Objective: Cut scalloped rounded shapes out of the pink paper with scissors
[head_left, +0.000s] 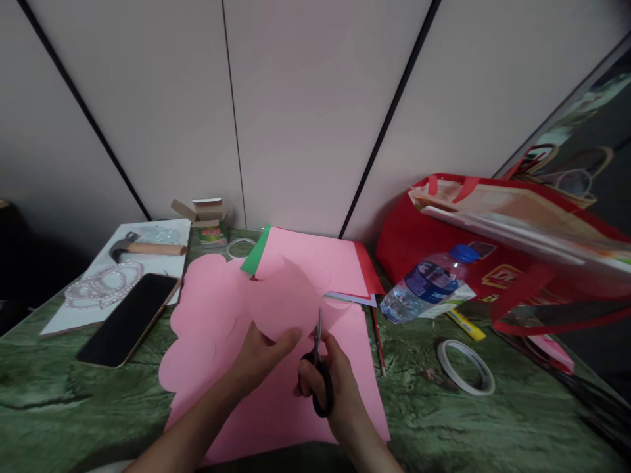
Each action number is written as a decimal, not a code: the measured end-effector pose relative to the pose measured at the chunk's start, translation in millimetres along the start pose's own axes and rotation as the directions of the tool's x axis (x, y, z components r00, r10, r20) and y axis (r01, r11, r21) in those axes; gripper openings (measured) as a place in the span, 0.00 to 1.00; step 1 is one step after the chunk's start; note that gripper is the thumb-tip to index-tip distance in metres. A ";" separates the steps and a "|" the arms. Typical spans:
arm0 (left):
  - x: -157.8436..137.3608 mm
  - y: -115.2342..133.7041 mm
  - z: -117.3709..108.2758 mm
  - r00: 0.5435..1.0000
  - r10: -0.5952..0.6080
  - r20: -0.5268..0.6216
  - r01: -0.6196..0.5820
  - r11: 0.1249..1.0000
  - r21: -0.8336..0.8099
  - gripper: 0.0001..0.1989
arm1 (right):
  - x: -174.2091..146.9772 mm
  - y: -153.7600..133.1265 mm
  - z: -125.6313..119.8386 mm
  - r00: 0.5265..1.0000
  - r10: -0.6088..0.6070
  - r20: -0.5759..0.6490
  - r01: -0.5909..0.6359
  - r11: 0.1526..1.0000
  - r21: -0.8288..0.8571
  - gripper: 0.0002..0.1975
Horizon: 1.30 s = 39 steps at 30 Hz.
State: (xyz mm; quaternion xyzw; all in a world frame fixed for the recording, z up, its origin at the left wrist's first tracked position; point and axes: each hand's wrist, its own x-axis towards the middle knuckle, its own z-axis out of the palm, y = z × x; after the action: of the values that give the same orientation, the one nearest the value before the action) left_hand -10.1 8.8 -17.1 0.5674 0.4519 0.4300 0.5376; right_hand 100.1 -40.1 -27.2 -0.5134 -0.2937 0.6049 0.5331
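My left hand (259, 358) pinches a piece of pink paper (288, 295) and lifts it off the table. My right hand (335, 384) grips black-handled scissors (319, 368), blades pointing up into that paper's lower edge. Underneath lies a large pink sheet (217, 315) with a scalloped, cut left edge, spread over the green marble-patterned table (59, 394).
A stack of pink, green and red sheets (320, 263) lies behind. A phone (129, 318), bead rings (103, 284) and a hammer (145, 248) are at left. A water bottle (426, 282), red bag (493, 256), tape roll (466, 366) and pencil (378, 341) are at right.
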 end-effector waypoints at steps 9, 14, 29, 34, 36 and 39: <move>2.0 -1.3 -1.5 0.999 0.023 0.026 -0.022 0.998 -0.064 0.07 | 1.1 6.9 -3.5 0.998 -0.049 0.037 0.050 0.998 -0.030 0.27; 2.2 -4.6 -1.1 0.998 -0.005 -0.055 0.006 1.000 0.015 0.06 | 2.7 12.9 -2.5 0.999 -0.038 0.036 0.038 0.999 -0.008 0.26; -10.6 16.5 12.6 0.988 -0.135 -0.079 0.136 0.991 0.007 0.05 | 9.1 24.1 -7.1 0.987 -0.159 0.021 0.159 0.987 0.019 0.26; -10.5 16.3 12.0 0.986 -0.156 -0.059 0.158 0.987 0.027 0.07 | 8.5 23.7 -9.3 0.985 -0.168 0.038 0.167 0.985 0.035 0.27; -9.4 16.0 10.8 0.987 -0.147 -0.060 0.149 0.988 0.031 0.07 | 7.5 21.8 -9.1 0.983 -0.177 0.050 0.175 0.984 0.039 0.27; -8.3 17.0 8.8 0.990 -0.133 -0.042 0.134 0.991 0.018 0.07 | 6.5 19.8 -9.7 0.983 -0.172 0.063 0.170 0.984 0.044 0.26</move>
State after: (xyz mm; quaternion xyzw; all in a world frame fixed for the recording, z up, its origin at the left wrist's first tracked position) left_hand -2.5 -1.5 -0.6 0.5328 0.5040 0.3997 0.5498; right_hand 103.0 -40.9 -50.1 -0.4554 -0.3425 0.5792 0.5829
